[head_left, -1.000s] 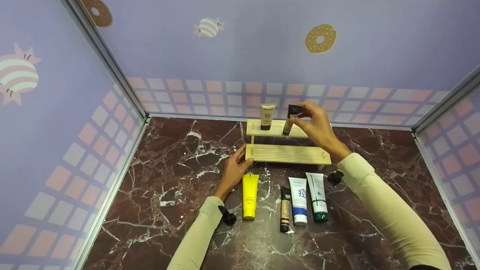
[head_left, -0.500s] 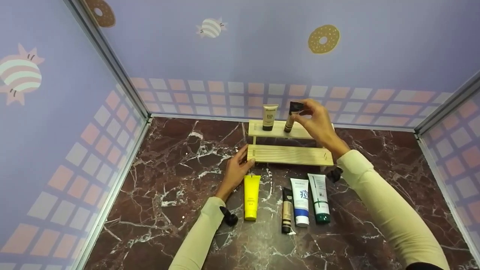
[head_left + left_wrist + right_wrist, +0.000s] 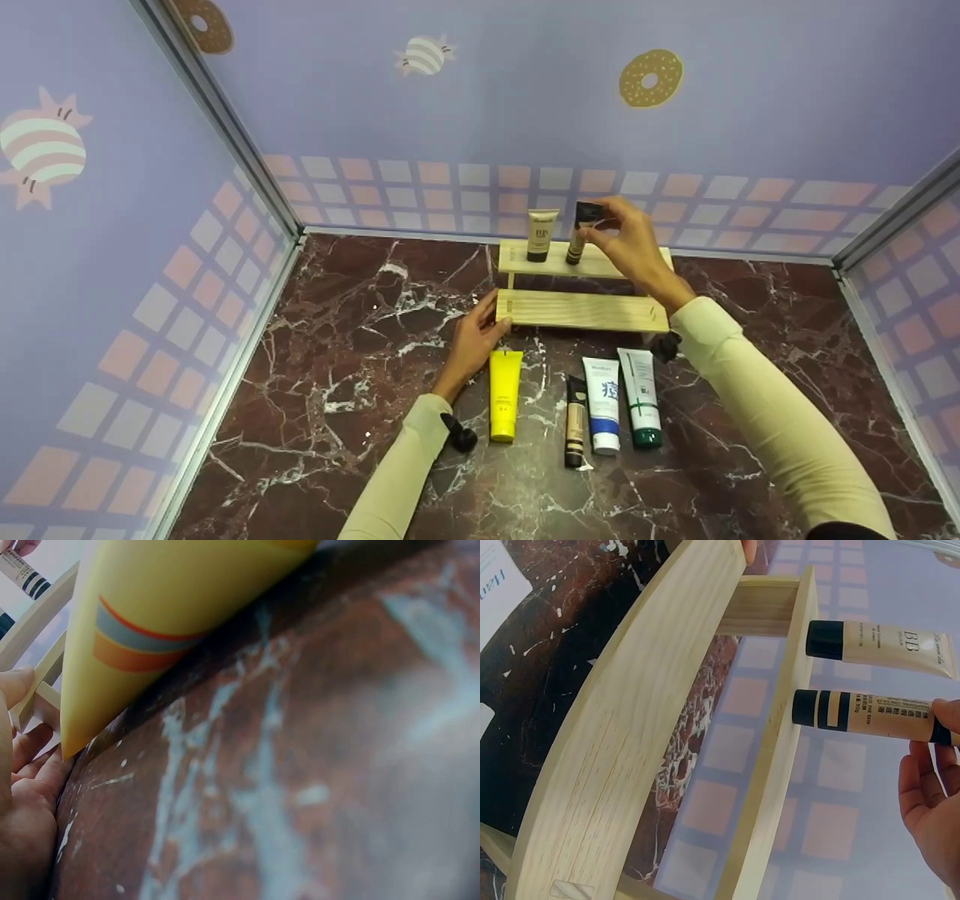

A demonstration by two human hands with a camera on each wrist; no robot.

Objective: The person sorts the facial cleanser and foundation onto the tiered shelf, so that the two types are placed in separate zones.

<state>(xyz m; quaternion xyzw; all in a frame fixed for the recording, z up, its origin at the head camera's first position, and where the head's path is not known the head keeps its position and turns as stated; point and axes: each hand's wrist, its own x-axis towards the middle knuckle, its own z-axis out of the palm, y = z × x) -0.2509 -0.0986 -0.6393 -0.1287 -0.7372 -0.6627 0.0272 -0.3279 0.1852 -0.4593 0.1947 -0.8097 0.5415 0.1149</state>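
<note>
Black and beige, a slim tube (image 3: pixel 577 246) is pinched by the right hand (image 3: pixel 631 241), cap-down at the upper step of the wooden rack (image 3: pixel 582 310), a BB tube (image 3: pixel 538 237) at its nine o'clock. The left hand (image 3: pixel 472 342) grips the rack's lower step at its nine-o'clock end.

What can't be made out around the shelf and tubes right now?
Head view: part of the upper board, hidden behind the right hand.
Head view: print on the yellow tube, too small to read.
Left wrist view: much of the left hand, cut off by the left edge.
Right wrist view: end of the gripped tube, cut off by the right edge.
</note>
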